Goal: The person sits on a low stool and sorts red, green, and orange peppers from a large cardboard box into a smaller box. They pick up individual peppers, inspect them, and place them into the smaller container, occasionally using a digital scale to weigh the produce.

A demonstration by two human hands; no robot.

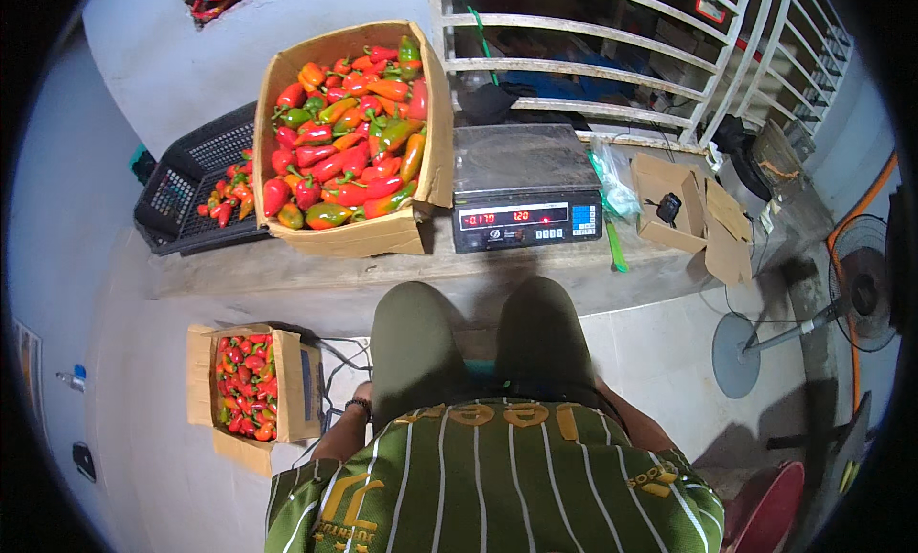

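Note:
My left hand (363,391) hangs down beside my left thigh, a dark bracelet (360,406) at its wrist; the fingers are hidden. On the other side my right forearm (631,417) reaches down by my right thigh, and that hand is almost wholly hidden behind the leg. Nearest to my left hand, on the floor, stands an open cardboard box (201,381) of small red peppers (251,381). In front of my knees, a digital scale (521,161) with a lit red display rests on the ledge. Left of it is a larger cardboard box (435,122) full of red, orange and green peppers (354,142).
A black plastic crate (177,194) with a few peppers sits at the ledge's left. Right of the scale lie a clear plastic bag (617,185), a green-handled tool (615,247) and an open small carton (660,185). A fan (736,357) stands right; white bars (593,36) rise behind.

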